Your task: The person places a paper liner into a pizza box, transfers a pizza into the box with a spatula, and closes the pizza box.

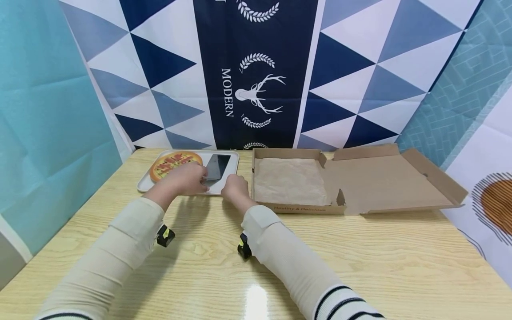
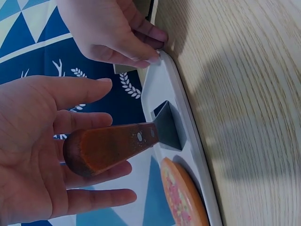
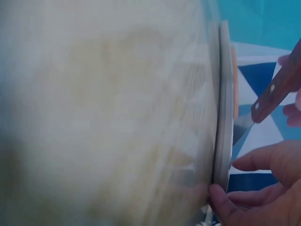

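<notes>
A spatula with a wide metal blade [image 1: 218, 165] and a reddish-brown wooden handle [image 2: 117, 145] leans up from a white tray [image 1: 233, 169]. My left hand [image 1: 190, 178] is at the handle; in the left wrist view its fingers [image 2: 99, 197] are spread and straight, with the handle in front of the palm. A round pizza [image 1: 176, 162] lies on the tray's left part, beside the blade. My right hand [image 1: 235, 189] pinches the tray's near right corner, thumb and index finger on its rim in the right wrist view.
An open cardboard pizza box [image 1: 304, 208], lined with brown paper [image 1: 290, 182], stands right of the tray. Its lid [image 1: 392, 182] lies folded out to the right. A patterned cloth [image 1: 256, 89] hangs behind the wooden table [image 1: 208, 266].
</notes>
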Motion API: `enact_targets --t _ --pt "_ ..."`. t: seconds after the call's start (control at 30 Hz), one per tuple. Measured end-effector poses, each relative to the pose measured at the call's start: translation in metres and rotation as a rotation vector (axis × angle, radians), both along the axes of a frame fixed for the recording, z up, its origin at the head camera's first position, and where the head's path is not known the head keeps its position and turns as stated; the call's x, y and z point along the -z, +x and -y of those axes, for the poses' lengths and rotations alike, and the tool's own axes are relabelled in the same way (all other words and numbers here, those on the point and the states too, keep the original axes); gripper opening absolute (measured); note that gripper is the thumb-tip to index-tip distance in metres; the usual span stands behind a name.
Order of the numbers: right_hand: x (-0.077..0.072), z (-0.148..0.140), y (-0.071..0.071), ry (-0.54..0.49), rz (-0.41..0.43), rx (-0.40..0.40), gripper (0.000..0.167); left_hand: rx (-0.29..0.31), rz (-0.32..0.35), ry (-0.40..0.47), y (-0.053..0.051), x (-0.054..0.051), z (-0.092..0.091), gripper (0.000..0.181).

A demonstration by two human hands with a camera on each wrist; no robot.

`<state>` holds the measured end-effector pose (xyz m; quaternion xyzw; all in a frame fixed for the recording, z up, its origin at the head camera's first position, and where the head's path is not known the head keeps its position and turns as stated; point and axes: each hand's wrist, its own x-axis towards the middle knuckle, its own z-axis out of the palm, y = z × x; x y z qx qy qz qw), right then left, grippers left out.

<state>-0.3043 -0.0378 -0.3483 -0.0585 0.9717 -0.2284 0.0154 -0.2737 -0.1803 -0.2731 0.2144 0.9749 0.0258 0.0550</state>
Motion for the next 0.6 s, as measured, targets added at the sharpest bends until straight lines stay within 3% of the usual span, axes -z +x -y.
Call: enact_targets --t 0.27,0.43,0.6 --pt "-0.005 0.000 -0.013 0.085 0.033 -0.017 0.010 -0.096 0.040 0.028 -0.002 -0.004 0.000 0.025" --pt "-0.005 0.001 -0.018 0.056 0.057 0.025 0.016 -0.203 0.081 0.020 -0.007 0.000 0.002 0.022" --pt "-0.004 0.001 -0.021 0.022 0.070 0.082 0.024 -0.254 0.147 0.064 -0.009 0.000 0.003 0.026"
